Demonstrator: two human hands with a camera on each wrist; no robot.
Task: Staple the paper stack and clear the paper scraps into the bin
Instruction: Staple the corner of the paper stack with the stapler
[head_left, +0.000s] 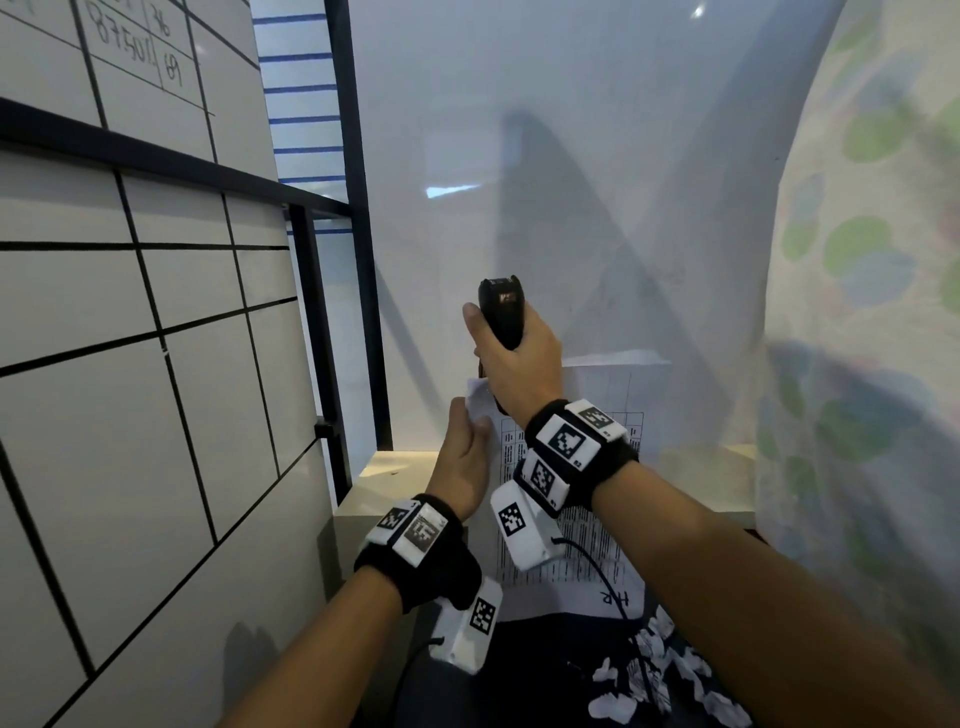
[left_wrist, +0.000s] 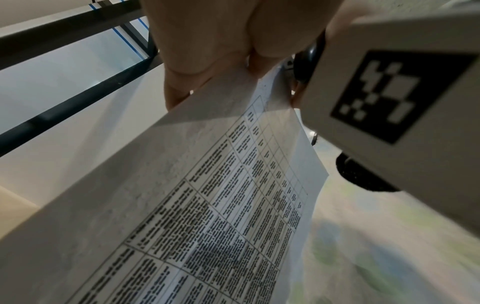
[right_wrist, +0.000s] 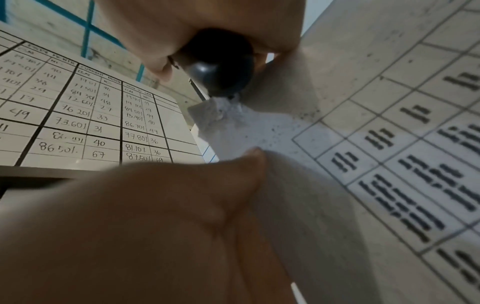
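Note:
My right hand (head_left: 511, 353) grips a black stapler (head_left: 501, 312), held up in the air with its nose up. The stapler (right_wrist: 221, 67) sits over the top left corner of a printed paper stack (head_left: 597, 530). My left hand (head_left: 465, 457) pinches that stack near the same corner, just below the stapler. In the left wrist view the paper stack (left_wrist: 207, 205) runs down from my left hand's fingers (left_wrist: 207, 51). In the right wrist view the crumpled corner of the stack (right_wrist: 221, 115) is inside the stapler's mouth. White paper scraps (head_left: 660, 675) lie on a dark surface below.
A whiteboard (head_left: 130, 338) with a black grid and handwritten numbers stands on the left. A black metal frame (head_left: 358, 208) rises behind it. A pale wall (head_left: 597, 156) fills the middle. A flowered cloth (head_left: 872, 312) hangs at right. A beige ledge (head_left: 395, 467) lies below my hands.

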